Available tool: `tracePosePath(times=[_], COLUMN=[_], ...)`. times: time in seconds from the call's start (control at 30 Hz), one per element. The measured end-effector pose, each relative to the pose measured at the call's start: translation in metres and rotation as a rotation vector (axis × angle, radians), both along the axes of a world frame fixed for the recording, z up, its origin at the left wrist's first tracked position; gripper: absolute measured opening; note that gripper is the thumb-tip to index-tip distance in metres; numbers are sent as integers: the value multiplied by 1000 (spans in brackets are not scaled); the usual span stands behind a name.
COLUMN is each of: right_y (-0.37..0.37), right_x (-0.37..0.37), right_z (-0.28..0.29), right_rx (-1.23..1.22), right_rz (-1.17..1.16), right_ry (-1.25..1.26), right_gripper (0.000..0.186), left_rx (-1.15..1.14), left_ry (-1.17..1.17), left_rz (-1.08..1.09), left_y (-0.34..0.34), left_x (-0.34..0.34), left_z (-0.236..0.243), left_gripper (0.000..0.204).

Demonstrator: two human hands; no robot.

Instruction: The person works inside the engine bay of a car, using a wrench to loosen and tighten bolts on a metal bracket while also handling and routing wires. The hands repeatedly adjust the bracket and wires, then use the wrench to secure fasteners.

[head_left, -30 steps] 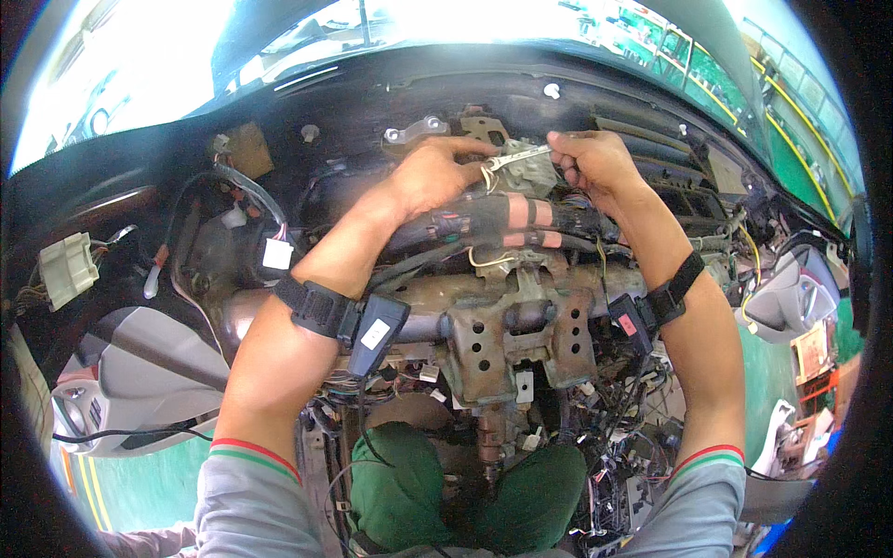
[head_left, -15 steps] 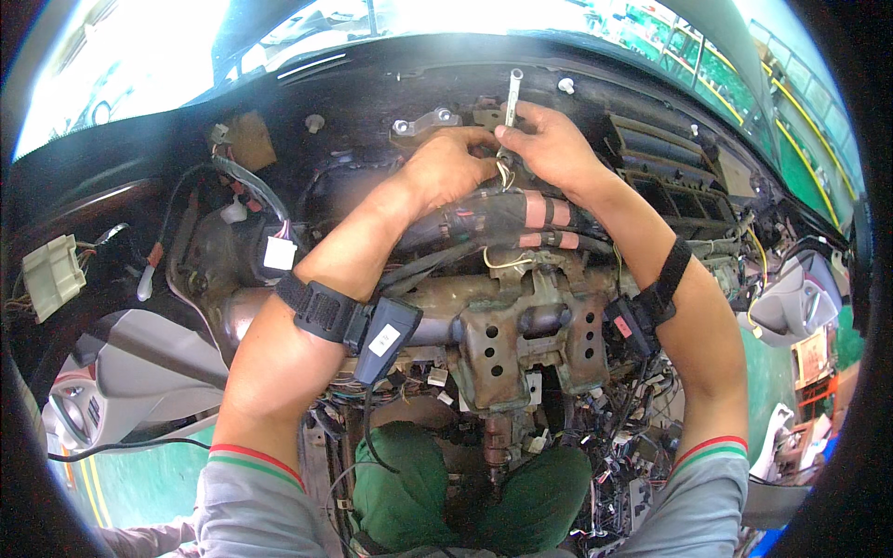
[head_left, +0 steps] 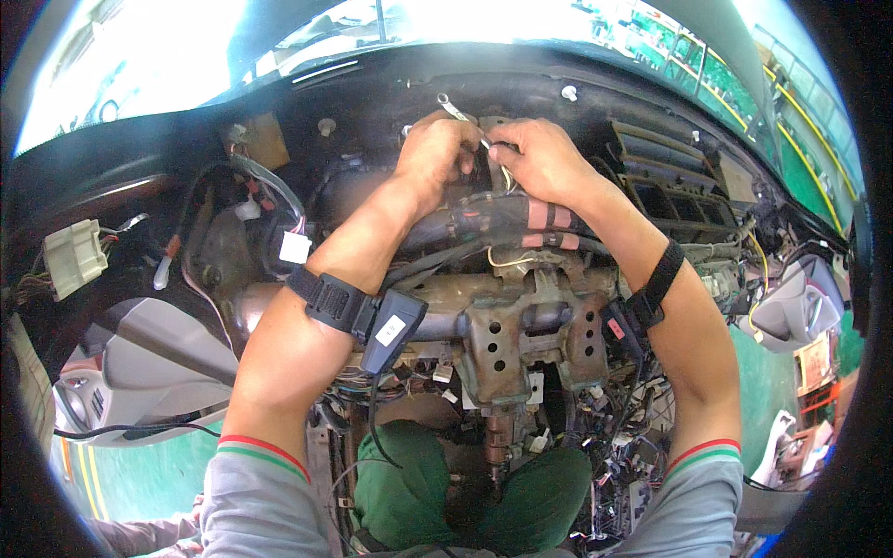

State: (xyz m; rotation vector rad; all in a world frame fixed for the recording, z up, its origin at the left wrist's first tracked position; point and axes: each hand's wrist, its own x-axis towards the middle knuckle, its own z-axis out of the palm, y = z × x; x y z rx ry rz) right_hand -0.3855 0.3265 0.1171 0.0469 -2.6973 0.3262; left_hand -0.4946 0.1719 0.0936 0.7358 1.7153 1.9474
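Note:
A slim silver ring wrench (head_left: 453,109) slants between my hands below the windscreen, its ring end up and to the left. My left hand (head_left: 433,158) is closed with curled fingers at the shaft, covering part of it. The thumb and fingers of my right hand (head_left: 539,160) pinch the wrench's lower end. Whatever that lower end touches is hidden. Just beneath the hands, pale wires (head_left: 508,179) come down to a thick dark wiring harness (head_left: 498,214) wrapped with pinkish tape (head_left: 549,215).
A rusty metal crossbeam with a bracket (head_left: 488,344) spans the stripped dashboard. White connectors (head_left: 295,247) and a beige connector block (head_left: 76,259) hang at the left. Vent ducts (head_left: 665,158) sit at the right. Loose wiring (head_left: 619,465) crowds the lower right, beside my green-trousered knees.
The wrench has swung from upright to a slant toward the left and sits lower. My left hand has risen to its shaft; my right hand has dropped slightly.

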Motion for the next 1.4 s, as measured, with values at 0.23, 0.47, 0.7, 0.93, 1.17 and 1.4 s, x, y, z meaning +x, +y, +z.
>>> tracePosePath(times=[0.23, 0.47, 0.7, 0.93, 1.17, 1.4], right_y=[0, -15, -31, -60, -48, -28], right_x=[13, 17, 28, 36, 71, 87], right_z=[3, 8, 5, 10, 10, 10], right_rx=[-207, -257, -219, 69, -59, -448], right_rz=[30, 3, 147, 196, 204, -147], right_ry=[-37, -70, 140, 267, 250, 246], right_gripper=[26, 36, 46, 28, 22, 19], left_rx=[200, 220, 305, 233, 43, -212], left_ry=[-87, -88, -96, -195, -38, 353], left_rz=[-50, 13, -121, -190, -107, -150], left_y=[-2, -3, -17, -13, -9, -3], left_x=[-2, 1, 2, 4, 4, 8], left_z=[0, 2, 18, 18, 12, 1], left_gripper=[22, 17, 70, 75, 39, 26])
